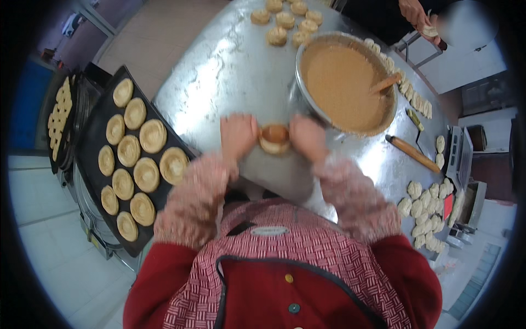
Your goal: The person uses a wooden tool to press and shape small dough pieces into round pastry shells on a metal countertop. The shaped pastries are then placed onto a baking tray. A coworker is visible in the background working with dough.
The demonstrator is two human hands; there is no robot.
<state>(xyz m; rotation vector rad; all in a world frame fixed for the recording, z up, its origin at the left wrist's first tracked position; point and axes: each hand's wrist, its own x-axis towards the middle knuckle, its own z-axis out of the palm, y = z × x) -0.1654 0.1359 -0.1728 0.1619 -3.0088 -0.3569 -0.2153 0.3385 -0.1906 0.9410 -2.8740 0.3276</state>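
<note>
Both fists close on the ends of a short wooden rolling pin (274,134), which lies across a small round of dough (274,147) on the metal table (205,90). My left hand (238,135) is at the pin's left end and my right hand (308,137), slightly blurred, at its right end. The fists hide the pin's ends. Beyond my right hand stands a large metal bowl (302,88) of brown paste (343,82), with a wooden handle (385,83) sticking out of it. On the left, a black baking tray (92,144) holds flattened dough rounds (146,174).
Several coiled dough pieces (285,19) sit at the far edge. To the right lie a wooden rod (414,154), a green-handled tool (415,119), dough pieces (416,209) and a scale (458,152). Another person's hands (415,16) hold dough at the upper right. A second tray of dough (59,119) is far left.
</note>
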